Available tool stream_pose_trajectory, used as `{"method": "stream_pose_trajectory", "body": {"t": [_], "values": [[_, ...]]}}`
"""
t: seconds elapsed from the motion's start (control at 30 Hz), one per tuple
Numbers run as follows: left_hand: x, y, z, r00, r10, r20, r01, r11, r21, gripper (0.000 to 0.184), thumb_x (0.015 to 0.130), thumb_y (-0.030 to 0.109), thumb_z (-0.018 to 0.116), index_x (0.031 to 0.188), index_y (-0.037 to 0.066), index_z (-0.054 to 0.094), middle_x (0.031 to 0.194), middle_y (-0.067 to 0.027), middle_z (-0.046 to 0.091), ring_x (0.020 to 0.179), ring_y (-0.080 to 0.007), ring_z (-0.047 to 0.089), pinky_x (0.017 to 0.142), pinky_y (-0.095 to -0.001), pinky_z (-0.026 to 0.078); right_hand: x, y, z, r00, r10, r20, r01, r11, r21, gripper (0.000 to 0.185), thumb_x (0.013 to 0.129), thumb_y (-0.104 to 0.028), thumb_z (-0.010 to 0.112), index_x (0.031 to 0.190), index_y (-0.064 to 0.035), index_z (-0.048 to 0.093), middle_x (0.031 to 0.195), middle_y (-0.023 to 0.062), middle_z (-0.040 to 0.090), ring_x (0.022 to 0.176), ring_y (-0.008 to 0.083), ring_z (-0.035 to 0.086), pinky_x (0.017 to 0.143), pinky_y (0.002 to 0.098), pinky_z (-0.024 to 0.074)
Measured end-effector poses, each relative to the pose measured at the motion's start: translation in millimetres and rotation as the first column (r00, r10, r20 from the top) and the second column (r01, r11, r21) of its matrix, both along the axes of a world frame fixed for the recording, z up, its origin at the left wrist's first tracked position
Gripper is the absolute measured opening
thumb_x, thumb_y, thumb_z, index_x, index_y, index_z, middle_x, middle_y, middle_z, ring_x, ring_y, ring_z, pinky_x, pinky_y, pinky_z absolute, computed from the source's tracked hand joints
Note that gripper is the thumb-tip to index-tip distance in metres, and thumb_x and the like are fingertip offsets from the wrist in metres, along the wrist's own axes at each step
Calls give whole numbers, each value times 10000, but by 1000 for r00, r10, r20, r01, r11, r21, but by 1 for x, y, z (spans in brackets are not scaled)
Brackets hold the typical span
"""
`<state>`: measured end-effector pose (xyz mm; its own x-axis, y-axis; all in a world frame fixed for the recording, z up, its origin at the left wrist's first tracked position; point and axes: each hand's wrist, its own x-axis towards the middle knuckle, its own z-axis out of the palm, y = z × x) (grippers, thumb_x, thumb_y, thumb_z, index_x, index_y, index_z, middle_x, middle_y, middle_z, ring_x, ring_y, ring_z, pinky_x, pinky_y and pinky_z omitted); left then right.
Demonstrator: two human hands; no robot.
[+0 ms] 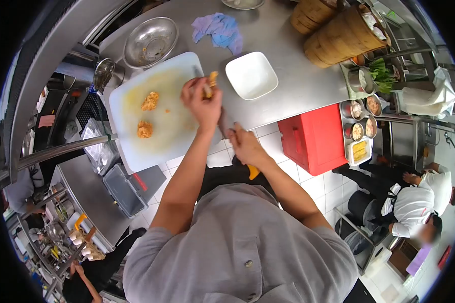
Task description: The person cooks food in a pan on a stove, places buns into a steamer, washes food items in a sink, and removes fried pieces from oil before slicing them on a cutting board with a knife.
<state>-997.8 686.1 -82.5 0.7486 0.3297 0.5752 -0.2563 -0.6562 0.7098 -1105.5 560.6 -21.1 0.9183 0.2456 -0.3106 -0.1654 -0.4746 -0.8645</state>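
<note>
My left hand (205, 103) is closed around a golden-orange fried piece (213, 79) above the right edge of the white cutting board (131, 96). My right hand (248, 147) grips a knife (254, 172); its yellow handle end sticks out below the fist, and the blade points up toward my left hand, partly hidden. Two orange, crumbly fried pieces, one upper (150, 101) and one lower (144, 129), lie on the board with a small crumb nearby. Just right of my left hand stands a white square bowl (252, 76) with nothing visible in it.
A metal bowl (150, 41) overlaps the board's far edge. Beyond it lies a blue-purple cloth (218, 31). Bamboo steamers (333, 43) stand at the back right. A red box (311, 140) is below the steel table's edge (308, 108). Co-workers (419, 202) are at the right and lower left.
</note>
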Motion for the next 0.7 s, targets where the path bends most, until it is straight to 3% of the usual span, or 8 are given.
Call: {"method": "stream_pose_trajectory", "body": {"t": [0.07,0.27,0.43,0.53,0.57,0.63,0.67,0.7], "values": [[18,-50,4,996,-81,-37,79,996,-39,281,704,143,734,983,128,698,1034,-61,616,1047,-274,549,931,-436,383,3,-32,35,939,-178,-294,172,984,-47,285,1015,-258,431,938,17,432,587,212,560,409,274,568,409,396,459],[59,-106,-14,877,-286,-387,351,930,109,184,725,243,729,905,205,726,1127,-4,564,1100,-296,475,977,-466,335,-43,-102,49,843,-299,-448,368,927,74,268,1019,-260,428,905,-18,414,547,38,419,362,145,442,355,309,375],[53,-19,24,808,-541,-232,575,810,113,413,731,157,677,1139,133,622,1229,-65,586,1149,-294,527,998,-461,376,-104,-108,78,766,-352,-538,428,904,18,246,1007,-247,464,990,-6,422,547,22,420,356,114,417,339,279,356],[45,108,42,932,-152,-329,242,937,251,423,745,201,698,1148,107,608,1206,-127,591,1086,-330,574,906,-466,465,-101,-82,74,826,-325,-461,369,929,6,236,1001,-234,494,1049,-7,447,535,10,419,347,108,404,339,270,352],[40,146,47,905,51,-423,96,942,321,427,749,216,707,1146,97,605,1207,-147,582,1066,-340,584,882,-465,484,-93,-68,70,876,-269,-401,296,955,4,237,1000,-235,494,1006,-1,457,528,41,458,346,121,430,342,289,357],[26,189,71,686,298,-663,127,849,513,413,755,233,718,1118,74,601,1183,-164,570,1093,-341,560,921,-436,464,-72,-33,56,948,-173,-267,161,985,-68,247,996,-243,489,984,3,470,553,150,553,379,225,530,385,355,409],[21,205,62,684,299,-665,121,853,508,413,755,233,718,1118,74,601,1183,-164,570,1093,-341,560,921,-436,464,-61,-16,29,977,-130,-170,114,989,-97,262,996,-265,487,1009,-4,471,580,188,574,435,294,569,427,396,441],[17,218,45,728,69,-682,319,846,427,411,754,222,716,1115,67,594,1174,-163,565,1109,-344,547,945,-430,445,-54,-2,-6,994,-79,-76,69,989,-134,280,995,-288,484,1034,-10,471,607,226,595,490,363,607,468,438,474]]}}
